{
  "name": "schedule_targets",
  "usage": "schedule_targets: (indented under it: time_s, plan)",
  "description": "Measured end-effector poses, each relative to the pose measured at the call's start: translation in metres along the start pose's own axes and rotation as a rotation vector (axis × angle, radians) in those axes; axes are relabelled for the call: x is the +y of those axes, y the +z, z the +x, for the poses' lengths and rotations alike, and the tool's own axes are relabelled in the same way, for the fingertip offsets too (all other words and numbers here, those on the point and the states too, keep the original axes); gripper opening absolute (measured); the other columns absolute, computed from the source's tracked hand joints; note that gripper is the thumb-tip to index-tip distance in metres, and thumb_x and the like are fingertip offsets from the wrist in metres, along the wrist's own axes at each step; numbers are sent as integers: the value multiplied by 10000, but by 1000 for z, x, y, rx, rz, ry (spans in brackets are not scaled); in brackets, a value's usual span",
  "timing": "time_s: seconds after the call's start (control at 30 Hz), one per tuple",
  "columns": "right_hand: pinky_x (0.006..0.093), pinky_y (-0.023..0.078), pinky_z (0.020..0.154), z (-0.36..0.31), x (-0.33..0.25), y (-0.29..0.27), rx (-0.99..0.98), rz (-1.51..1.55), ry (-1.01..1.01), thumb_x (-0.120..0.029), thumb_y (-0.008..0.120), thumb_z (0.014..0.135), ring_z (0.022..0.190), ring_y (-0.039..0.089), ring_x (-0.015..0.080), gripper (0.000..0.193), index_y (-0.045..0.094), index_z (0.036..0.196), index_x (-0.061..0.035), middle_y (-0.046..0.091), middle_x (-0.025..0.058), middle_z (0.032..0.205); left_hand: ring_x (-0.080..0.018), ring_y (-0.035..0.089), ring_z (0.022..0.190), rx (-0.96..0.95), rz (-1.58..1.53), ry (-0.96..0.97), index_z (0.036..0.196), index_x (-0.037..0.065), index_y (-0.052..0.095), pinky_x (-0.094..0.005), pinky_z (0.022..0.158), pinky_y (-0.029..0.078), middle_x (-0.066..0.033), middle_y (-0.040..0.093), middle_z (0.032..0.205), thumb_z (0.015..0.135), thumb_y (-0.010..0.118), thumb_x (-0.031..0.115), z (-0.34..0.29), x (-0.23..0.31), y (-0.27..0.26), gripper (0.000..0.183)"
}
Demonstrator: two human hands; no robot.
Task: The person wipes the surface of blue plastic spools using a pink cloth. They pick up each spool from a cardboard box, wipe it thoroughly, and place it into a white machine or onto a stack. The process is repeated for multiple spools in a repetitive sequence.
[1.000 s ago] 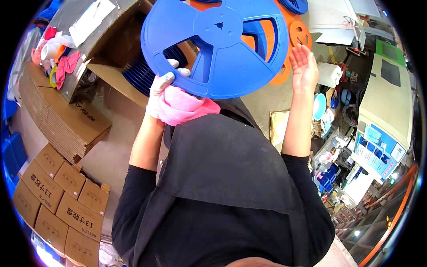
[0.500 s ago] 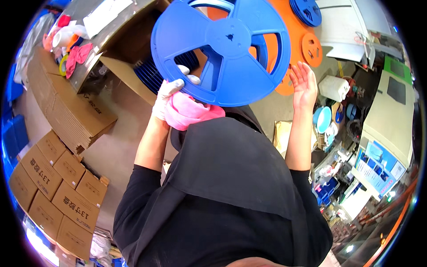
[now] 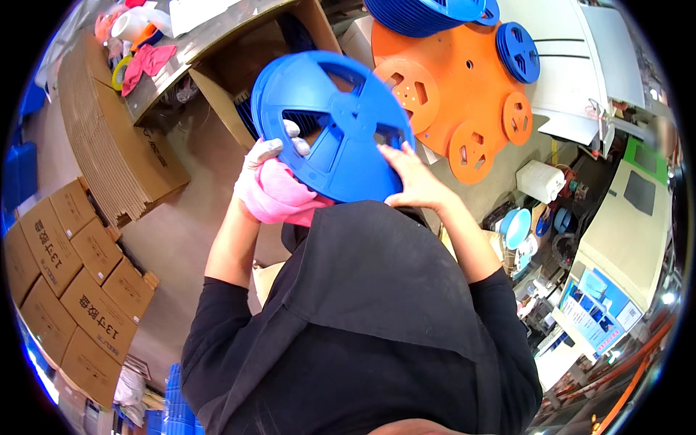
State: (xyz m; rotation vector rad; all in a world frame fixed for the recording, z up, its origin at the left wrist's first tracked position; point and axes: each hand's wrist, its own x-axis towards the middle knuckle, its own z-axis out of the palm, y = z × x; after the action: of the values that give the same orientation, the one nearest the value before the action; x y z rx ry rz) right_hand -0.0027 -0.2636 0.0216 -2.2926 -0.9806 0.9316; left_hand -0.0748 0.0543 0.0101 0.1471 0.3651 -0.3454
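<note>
A large blue plastic reel (image 3: 355,119) with cut-out windows is held tilted in front of my chest. My left hand (image 3: 262,170), in a whitish glove, grips its left lower side, with fingertips showing through a window. A pink cloth (image 3: 279,194) is bunched in that same hand, against the reel's lower rim. My bare right hand (image 3: 420,177) is on the reel's right edge, with the fingers over the face and the thumb lower at the rim.
Ahead on the right is an orange round table (image 3: 453,69) with blue reels (image 3: 518,52) and orange discs (image 3: 471,152). An open cardboard box (image 3: 217,105) stands behind the held reel, with blue reels inside. Flattened cartons (image 3: 109,138) and stacked boxes (image 3: 80,268) are on the left.
The blue reel has come lower and nearer my body and has tilted. My right hand, held apart from it before, has moved left onto its edge. The left hand keeps its hold.
</note>
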Motion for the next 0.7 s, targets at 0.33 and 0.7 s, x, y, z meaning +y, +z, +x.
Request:
schedule_targets:
  time_s: [0.33,0.7]
  plan:
    - [401,311,1101,52,-5,61,-272,683,177,-413,822,643,1316,405,307,1087,236,1483,-49,381,198,1434,-299,668,918,220,-62,70,1195,6,546,-483,827,559,-181,673,1007,950,542,254,-4,21,-48,349]
    - [293,458,574,182,50,39,473,1287,427,-591,406,953,516,432,121,568,518,811,-53,482,28,602,-277,604,1069,580,18,192,1330,27,464,-414,913,519,-173,550,1277,846,711,338,85,9,-99,625]
